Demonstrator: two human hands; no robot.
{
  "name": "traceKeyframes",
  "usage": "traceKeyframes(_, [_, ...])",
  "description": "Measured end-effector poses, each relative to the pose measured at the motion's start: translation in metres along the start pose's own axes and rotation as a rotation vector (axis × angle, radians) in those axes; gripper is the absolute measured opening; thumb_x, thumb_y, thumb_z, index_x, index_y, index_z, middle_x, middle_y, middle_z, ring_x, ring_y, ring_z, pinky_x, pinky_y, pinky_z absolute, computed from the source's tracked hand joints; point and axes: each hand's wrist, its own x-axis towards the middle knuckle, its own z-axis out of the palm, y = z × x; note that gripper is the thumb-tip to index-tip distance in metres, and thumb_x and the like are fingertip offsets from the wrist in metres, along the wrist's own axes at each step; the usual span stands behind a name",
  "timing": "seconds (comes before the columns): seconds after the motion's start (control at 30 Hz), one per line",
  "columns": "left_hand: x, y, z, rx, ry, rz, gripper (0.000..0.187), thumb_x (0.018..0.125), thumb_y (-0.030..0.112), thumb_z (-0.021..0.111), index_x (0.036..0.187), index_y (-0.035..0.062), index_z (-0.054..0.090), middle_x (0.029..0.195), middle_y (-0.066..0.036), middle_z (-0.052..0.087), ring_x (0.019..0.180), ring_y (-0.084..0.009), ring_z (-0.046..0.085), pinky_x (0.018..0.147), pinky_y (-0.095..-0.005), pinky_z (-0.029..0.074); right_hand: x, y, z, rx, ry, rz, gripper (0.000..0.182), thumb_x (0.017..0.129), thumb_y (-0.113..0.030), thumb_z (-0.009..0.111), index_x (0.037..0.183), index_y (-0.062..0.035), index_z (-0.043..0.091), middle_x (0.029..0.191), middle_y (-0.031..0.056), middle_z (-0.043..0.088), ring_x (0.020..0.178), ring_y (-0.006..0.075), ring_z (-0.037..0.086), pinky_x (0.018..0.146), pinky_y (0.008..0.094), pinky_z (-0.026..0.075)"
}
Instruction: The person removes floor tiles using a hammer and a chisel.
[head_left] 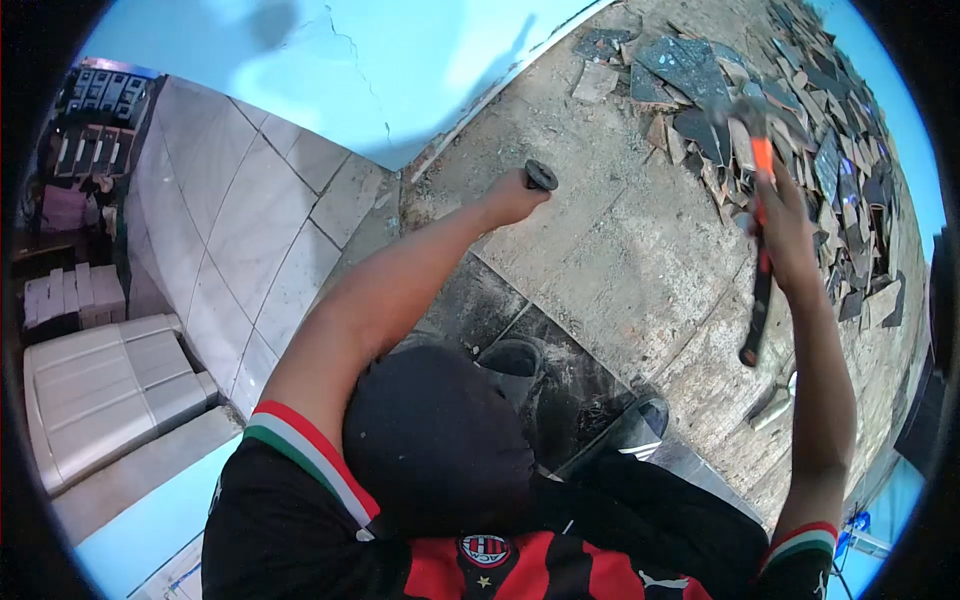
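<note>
As right hand (pixel 788 232) grips, hammer (pixel 763 155) lengthwise, head-forward

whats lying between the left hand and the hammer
Mostly dusty, gritty floor lies between the left hand and the hammer, with broken tiles near the hammer's blurred head. The head view shows this.

A large off-white ribbed case (pixel 110 385) sits beside the left edge of the pale tiled floor (pixel 235 200). Near it are a stack of whitish blocks (pixel 72 296) and something pink (pixel 64 210), too blurred to name. A thin crack (pixel 352 48) runs down the light-blue wall (pixel 220 60).
</note>
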Motion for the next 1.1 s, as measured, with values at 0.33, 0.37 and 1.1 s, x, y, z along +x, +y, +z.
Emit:
traceKeyframes(0.33, [0.001,-0.003,0.002,-0.014,-0.002,0.091,0.029,0.087,0.026,0.073,0.103,0.0011,0.071,0.098,-0.021,0.073,0.096,-0.0354,0.070,0.083,-0.0441,0.053,-0.004,0.020,0.148,0.039,-0.378,0.278,0.046,0.102,-0.026,0.057,0.144,-0.0061,0.053,0.069,0.0003,0.053,0.051,0.0112,0.049,0.043,0.0302,0.042])
traceKeyframes(0.37, [-0.002,-0.002,0.002,0.004,0.009,0.128,0.029,0.087,0.025,0.072,0.103,0.0011,0.071,0.097,-0.021,0.073,0.096,-0.0358,0.070,0.083,-0.0440,0.053,0.000,0.018,0.142,-0.009,-0.324,0.229,0.044,0.102,-0.026,0.057,0.142,-0.0059,0.055,0.069,0.0003,0.054,0.051,0.0109,0.049,0.043,0.0299,0.041])
traceKeyframes(1.1, [0.008,-0.008,-0.001,0.035,-0.083,0.019,0.034,0.088,0.032,0.072,0.105,0.0026,0.070,0.092,-0.018,0.072,0.087,-0.0360,0.069,0.076,-0.0455,0.052,0.006,0.036,0.126,-0.046,-0.070,0.180,0.046,0.104,-0.032,0.053,0.142,-0.0060,0.055,0.065,0.0013,0.052,0.047,0.0123,0.049,0.042,0.0310,0.043])
